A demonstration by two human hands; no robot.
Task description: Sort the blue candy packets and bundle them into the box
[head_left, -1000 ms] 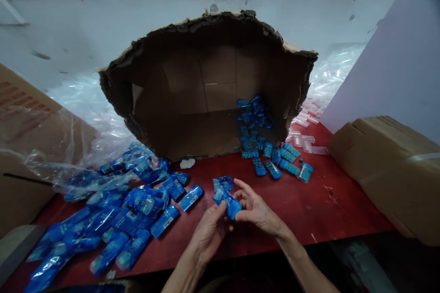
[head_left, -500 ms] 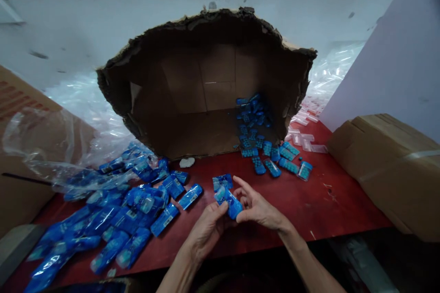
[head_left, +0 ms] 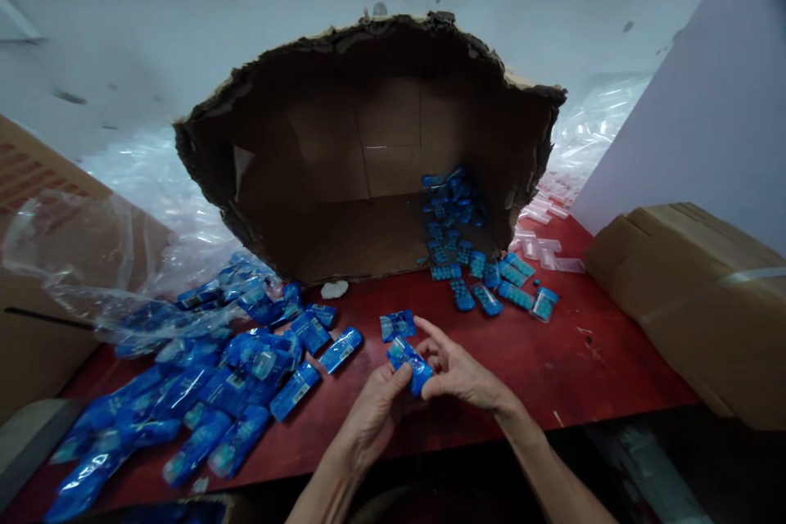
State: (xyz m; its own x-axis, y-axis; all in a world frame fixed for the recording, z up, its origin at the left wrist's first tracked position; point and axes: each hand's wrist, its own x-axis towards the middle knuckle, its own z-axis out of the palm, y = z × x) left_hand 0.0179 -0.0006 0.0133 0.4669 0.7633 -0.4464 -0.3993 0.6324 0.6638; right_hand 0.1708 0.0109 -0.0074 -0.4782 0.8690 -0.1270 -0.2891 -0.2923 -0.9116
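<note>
Over the front of the table, my left hand pinches a small blue printed pack, thumb on top. My right hand grips the pack's near right end with its thumb, other fingers curled behind. Its index finger stretches toward a flat blue wrapper lying on the table just beyond. Lighter blue contents show at the pack's far end. To the left lies a heap of blue sleeved packs, with a couple of single ones near my left hand.
A large torn-open carton stands at the back. Clear containers of blue pellets spill from its right side onto the red table. Closed cardboard box at right; another carton and clear plastic bag at left.
The pack has turned slightly in my fingers, and its far end has dipped a little to the right. Both hands stay nearly in place; the heap and carton look unchanged.
</note>
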